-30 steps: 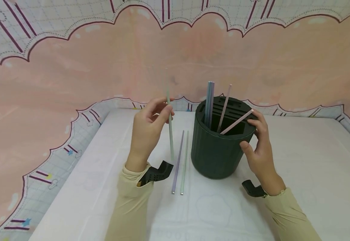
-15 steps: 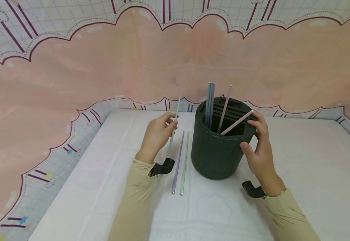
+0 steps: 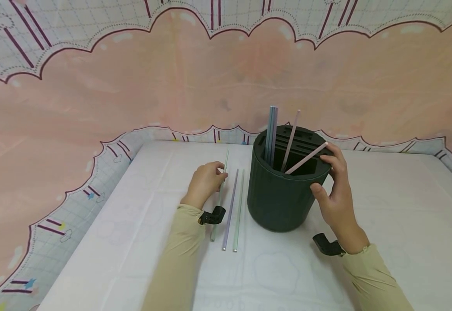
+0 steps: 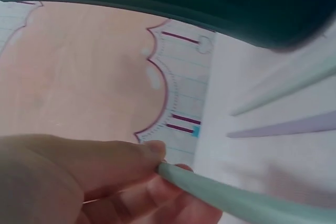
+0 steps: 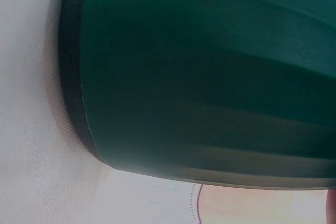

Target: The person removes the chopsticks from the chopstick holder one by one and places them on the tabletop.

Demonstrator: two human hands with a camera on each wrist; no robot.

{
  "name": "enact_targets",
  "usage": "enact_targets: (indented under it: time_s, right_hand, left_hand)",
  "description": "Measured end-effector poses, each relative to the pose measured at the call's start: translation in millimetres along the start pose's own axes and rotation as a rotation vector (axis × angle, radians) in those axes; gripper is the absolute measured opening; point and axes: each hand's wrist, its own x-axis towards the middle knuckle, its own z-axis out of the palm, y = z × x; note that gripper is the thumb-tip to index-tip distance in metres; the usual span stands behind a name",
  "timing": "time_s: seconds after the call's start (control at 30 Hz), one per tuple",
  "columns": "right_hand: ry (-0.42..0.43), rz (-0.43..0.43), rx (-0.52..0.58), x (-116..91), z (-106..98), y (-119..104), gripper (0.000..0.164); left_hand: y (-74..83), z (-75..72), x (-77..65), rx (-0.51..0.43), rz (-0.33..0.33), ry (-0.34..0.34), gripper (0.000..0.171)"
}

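Observation:
In the head view my left hand (image 3: pixel 204 183) pinches a pale green chopstick (image 4: pixel 226 195) between thumb and fingers, low over the white table. Just right of it lie a purple chopstick (image 3: pixel 230 209) and another pale green chopstick (image 3: pixel 239 209), side by side with silver ends towards me. My right hand (image 3: pixel 336 194) grips the right rim of a dark green utensil holder (image 3: pixel 278 203), thumb on the outside. A bunch of blue and purple chopsticks (image 3: pixel 271 134) stands in it. Two pink ones lean there too, one of them a pink chopstick (image 3: pixel 307 157) tilted towards the right fingers.
A white cloth-like surface covers the table (image 3: pixel 101 242). Behind it hangs a peach curtain (image 3: pixel 171 86) with a scalloped border. Black camera mounts sit on both wrists, such as the left mount (image 3: pixel 213 215). The holder's wall fills the right wrist view.
My left hand has come down and slightly right with the green chopstick, from upright in the air to nearly flat beside the other two. The right hand and holder have stayed put.

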Motion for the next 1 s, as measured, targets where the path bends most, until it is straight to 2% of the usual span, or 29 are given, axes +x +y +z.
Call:
enact_targets:
  time_s: [0.17, 0.53, 0.73, 0.87, 1.0]
  right_hand:
    - [0.001, 0.002, 0.002, -0.2, -0.5, 0.2, 0.071]
    - [0.003, -0.008, 0.031, 0.3, -0.3, 3.1, 0.071]
    - [0.004, -0.013, 0.034, 1.5, 0.2, 3.5, 0.072]
    - [0.003, -0.009, 0.027, 1.1, -0.1, 3.1, 0.072]
    - [0.002, 0.001, 0.012, 0.5, -1.0, 2.3, 0.072]
  left_hand:
    - [-5.8, 10.3, 2.2, 0.031, -0.029, -0.049, 0.031]
    - [-12.7, 31.4, 5.3, 0.127, -0.053, -0.087, 0.027]
    - [-13.0, 32.7, 5.0, 0.139, -0.057, -0.086, 0.029]
    - [-11.7, 31.7, 3.9, 0.184, -0.08, -0.092, 0.03]
    - [-7.9, 27.3, 3.4, 0.214, -0.056, -0.041, 0.028]
